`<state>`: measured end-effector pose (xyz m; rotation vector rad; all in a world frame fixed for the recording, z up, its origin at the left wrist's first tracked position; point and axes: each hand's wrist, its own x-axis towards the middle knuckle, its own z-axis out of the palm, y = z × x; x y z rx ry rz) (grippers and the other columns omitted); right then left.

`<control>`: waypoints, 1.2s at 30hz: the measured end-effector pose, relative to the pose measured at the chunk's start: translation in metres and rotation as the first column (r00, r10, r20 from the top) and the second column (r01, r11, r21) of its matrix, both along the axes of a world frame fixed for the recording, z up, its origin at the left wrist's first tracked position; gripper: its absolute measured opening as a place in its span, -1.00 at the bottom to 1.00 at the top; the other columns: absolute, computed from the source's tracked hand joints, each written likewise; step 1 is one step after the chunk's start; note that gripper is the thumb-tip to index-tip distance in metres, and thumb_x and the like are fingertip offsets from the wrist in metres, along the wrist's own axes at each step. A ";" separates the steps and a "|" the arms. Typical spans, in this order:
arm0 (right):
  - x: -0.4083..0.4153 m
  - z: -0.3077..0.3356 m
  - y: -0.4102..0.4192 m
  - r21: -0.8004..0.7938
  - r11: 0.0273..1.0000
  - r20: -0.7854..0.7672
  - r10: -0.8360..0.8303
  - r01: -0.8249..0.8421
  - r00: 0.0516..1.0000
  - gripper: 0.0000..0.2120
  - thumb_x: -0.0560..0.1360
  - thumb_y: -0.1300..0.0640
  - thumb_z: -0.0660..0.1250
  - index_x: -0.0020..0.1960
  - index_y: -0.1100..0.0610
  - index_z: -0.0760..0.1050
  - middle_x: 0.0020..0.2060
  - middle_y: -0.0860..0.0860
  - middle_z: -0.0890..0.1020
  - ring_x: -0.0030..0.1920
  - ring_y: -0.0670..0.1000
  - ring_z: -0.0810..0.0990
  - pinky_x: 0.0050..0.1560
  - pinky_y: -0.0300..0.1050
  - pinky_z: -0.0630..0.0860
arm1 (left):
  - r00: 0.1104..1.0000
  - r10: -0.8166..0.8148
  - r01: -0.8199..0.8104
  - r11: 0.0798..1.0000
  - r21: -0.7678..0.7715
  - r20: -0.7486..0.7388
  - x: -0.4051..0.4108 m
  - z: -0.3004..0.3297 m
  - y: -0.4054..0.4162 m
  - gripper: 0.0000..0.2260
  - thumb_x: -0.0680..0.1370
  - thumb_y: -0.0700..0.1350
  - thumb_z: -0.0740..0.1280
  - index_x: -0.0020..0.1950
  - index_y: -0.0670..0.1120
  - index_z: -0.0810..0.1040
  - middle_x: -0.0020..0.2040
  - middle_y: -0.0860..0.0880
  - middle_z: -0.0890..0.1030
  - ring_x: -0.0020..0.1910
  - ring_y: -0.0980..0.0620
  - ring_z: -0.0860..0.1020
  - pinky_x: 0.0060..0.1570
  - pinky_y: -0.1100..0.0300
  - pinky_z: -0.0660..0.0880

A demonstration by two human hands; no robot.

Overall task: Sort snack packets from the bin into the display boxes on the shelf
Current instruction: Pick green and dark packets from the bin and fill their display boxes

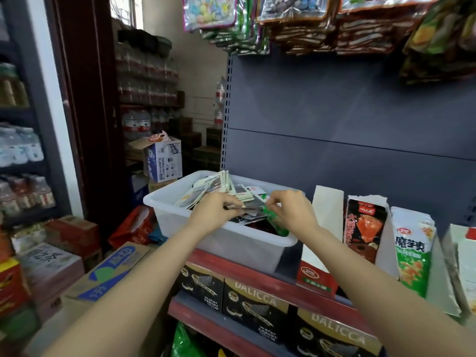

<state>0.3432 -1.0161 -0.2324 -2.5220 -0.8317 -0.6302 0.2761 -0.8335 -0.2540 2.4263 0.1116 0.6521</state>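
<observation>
Snack packets [219, 188] lay heaped in a clear plastic bin [180, 215] that sat on the red-edged shelf [247, 271]. Most packets were pale with dark print, stacked on edge toward the bin's far left; darker ones lay lower, and a green packet [277, 222] showed at the near right corner.

Both hands were over the bin, inside its rim. The left hand [213, 215] had its fingers curled down onto a dark, flat packet [247, 208] at the middle of the heap, grip closed on its left end. The right hand [293, 210] pinched at the same spot from the other side, thumb and forefinger together just above the green packet; whether it held the dark packet or the green one could not be told. The two hands were close, nearly touching across the packet.

To the right of the bin on the same shelf stood the display boxes, upright and open-topped: a pale box [327, 222] just beside the bin, a dark box with orange print [364, 228] next, then a white-and-green box [414, 251].

On the shelf below, black Dalicca wafer cartons [255, 305] stood in a row. Bagged snacks [304, 24] hung above. Cardboard cartons [110, 271] were stacked on the floor to the left.
</observation>
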 end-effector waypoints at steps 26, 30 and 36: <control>-0.041 0.034 -0.123 0.892 0.449 -0.275 0.465 0.044 0.841 -0.90 0.57 0.24 0.24 0.02 0.20 0.53 -0.11 0.02 0.66 -0.15 -0.03 0.63 -0.14 -0.17 0.58 | 0.905 -0.089 0.140 0.986 -0.094 0.417 -0.010 0.075 -0.140 -0.66 0.57 -0.09 0.29 -0.39 -0.08 0.32 -0.48 0.04 0.33 -0.43 0.07 0.27 -0.42 0.28 0.18; -0.048 0.039 -0.164 0.876 0.477 -0.251 0.329 0.069 0.910 -0.84 0.59 0.21 0.20 -0.11 0.09 0.53 -0.15 0.01 0.64 -0.18 0.00 0.60 -0.20 -0.05 0.54 | 0.919 -0.204 0.293 0.926 -0.238 0.337 -0.007 0.075 -0.184 -0.78 0.56 -0.11 0.30 -0.26 -0.16 0.48 -0.39 0.01 0.47 -0.40 0.09 0.37 -0.33 0.19 0.30; -0.060 0.039 -0.251 0.803 0.582 -0.157 0.003 0.126 0.988 -0.87 0.57 0.21 0.22 -0.11 0.06 0.50 -0.18 -0.02 0.62 -0.15 0.00 0.58 -0.12 0.06 0.57 | 0.796 -0.600 0.582 0.720 -0.377 0.083 -0.007 0.064 -0.263 -0.58 0.45 -0.26 0.43 0.19 0.01 0.35 0.06 0.01 0.62 -0.10 0.16 0.60 -0.38 0.36 0.50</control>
